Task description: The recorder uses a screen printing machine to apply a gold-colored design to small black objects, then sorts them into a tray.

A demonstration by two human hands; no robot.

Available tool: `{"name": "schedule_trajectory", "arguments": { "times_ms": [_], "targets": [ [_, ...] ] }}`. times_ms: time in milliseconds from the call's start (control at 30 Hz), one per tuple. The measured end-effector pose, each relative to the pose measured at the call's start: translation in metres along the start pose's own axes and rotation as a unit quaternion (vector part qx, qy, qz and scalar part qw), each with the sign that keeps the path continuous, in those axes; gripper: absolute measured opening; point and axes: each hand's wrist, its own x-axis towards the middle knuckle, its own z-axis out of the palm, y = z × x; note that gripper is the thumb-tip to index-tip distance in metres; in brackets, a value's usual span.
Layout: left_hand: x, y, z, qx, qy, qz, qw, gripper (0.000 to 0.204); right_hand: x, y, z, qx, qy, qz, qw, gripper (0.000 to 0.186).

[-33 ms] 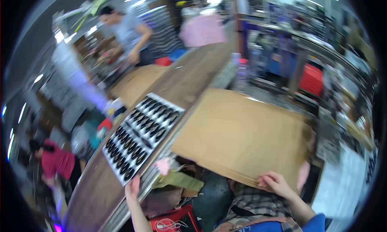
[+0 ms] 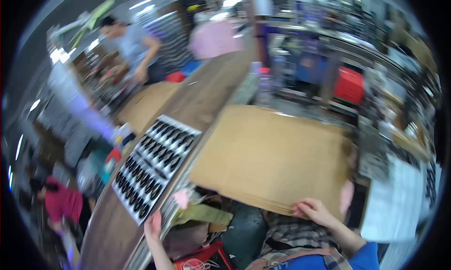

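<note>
My left hand (image 2: 152,226) is at the near corner of a white sheet (image 2: 142,218) that carries rows of glossy black oval pieces (image 2: 152,190). Its fingers look fairly straight and touch or nearly touch the sheet's edge; blur hides the exact contact. The sheet lies on a long brown wooden bench (image 2: 101,232). My right hand (image 2: 312,211) has its fingers curled and closed on the near edge of a large brown cardboard sheet (image 2: 272,157). Several cardboard layers show along that edge, in front of my body.
Beyond the cardboard stand a red-capped bottle (image 2: 264,89) and a red bin (image 2: 348,85). Olive cloth (image 2: 206,214) and a red box (image 2: 206,256) are below the bench edge. A person in light blue (image 2: 134,47) and one in magenta (image 2: 63,199) are across the bench.
My view has swung slightly right, so the bench and black pieces sit further left in the picture. Both hands keep nearly the same places against the sheet and the cardboard.
</note>
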Motion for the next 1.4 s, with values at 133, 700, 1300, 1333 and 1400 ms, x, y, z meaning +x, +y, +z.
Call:
{"name": "schedule_trajectory", "arguments": {
  "times_ms": [133,700,1300,1333,1400],
  "targets": [
    [-0.062,-0.098,0.062,0.043,-0.167,-0.149,0.974,0.021,-0.018,0.021,-0.008,0.009,-0.024,-0.006,1.0,0.027],
    [-0.287,-0.397,0.242,0.426,-0.68,-0.32,0.504,0.013,-0.247,0.11,-0.069,0.439,0.46,0.019,0.772,0.047],
    [-0.375,-0.451,0.282,0.359,-0.684,-0.238,0.589,0.022,-0.365,0.195,-0.117,0.585,0.426,-0.19,0.663,0.056],
    [-0.394,-0.448,0.296,0.347,-0.705,-0.143,0.602,0.028,-0.365,0.211,-0.117,0.583,0.422,-0.189,0.668,0.056],
    [-0.396,-0.445,0.309,0.338,-0.731,-0.039,0.591,0.061,-0.358,0.233,-0.119,0.61,0.402,-0.2,0.653,0.061]
  ]
}}
